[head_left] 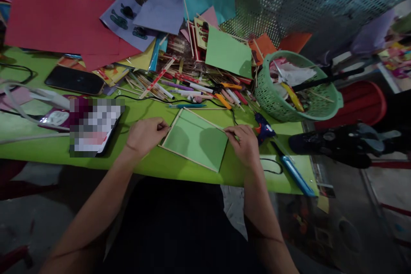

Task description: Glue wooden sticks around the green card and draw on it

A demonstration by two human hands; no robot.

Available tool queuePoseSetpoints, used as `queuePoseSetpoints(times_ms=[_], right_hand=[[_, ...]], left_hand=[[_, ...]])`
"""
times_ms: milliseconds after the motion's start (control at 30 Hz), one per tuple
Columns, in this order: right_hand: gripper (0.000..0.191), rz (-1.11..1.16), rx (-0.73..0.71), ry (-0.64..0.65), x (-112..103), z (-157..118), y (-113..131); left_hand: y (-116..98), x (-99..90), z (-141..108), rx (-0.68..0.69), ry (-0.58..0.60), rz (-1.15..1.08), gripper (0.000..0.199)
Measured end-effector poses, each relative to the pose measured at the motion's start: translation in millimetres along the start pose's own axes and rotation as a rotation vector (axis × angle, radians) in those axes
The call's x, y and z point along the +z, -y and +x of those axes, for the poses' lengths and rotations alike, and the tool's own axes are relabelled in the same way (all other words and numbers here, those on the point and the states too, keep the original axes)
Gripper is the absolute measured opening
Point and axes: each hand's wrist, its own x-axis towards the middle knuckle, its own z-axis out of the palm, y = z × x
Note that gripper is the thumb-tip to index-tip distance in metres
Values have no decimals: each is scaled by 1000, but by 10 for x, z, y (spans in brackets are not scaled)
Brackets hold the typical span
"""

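Observation:
A light green sheet of paper (196, 140) lies at the table's near edge, thin wooden sticks along its upper, left and lower edges. My left hand (144, 136) is closed, thumb and finger pinching the stick-lined left edge. At the upper right corner, my right hand (245, 142) is closed too, its thumb and fingertips pinching the sheet by the end of the top stick. Just beyond the sheet are a teal pen (187, 105) and a black cord. A dark blue glue gun (265, 127) lies to the right of my right hand.
A blue utility knife (296, 173) lies near the right table edge. Behind it stands a green plastic basket (297, 113) of scraps. Markers, loose sticks and coloured papers (61, 19) pile up at the back. Leftward are a black phone (74, 80) and a blurred-out item (96, 130).

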Motion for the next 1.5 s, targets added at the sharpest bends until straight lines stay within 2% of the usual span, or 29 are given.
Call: queuePoseSetpoints(times_ms=[233,367,533,633,767,1200,1500], right_hand=[[20,-61,-4,9,17,16,-45],[20,-94,-17,35,-1,53,-35],[22,-132,-29,61,-45,168,5],[23,-144,-51,62,-61,235,18],[23,-141,-72,67,-61,269,13],[21,-171,-52,92,-15,281,-17],[20,-177,33,152,52,328,-73]], left_hand=[[59,147,-213,27,2,-35,19],[72,178,-234,48,-5,-93,19],[104,178,-133,207,-196,-105,17],[118,197,-58,295,-271,-60,24],[125,245,2,297,-245,7,34],[153,260,38,317,-188,74,39],[223,279,108,357,-215,77,41]])
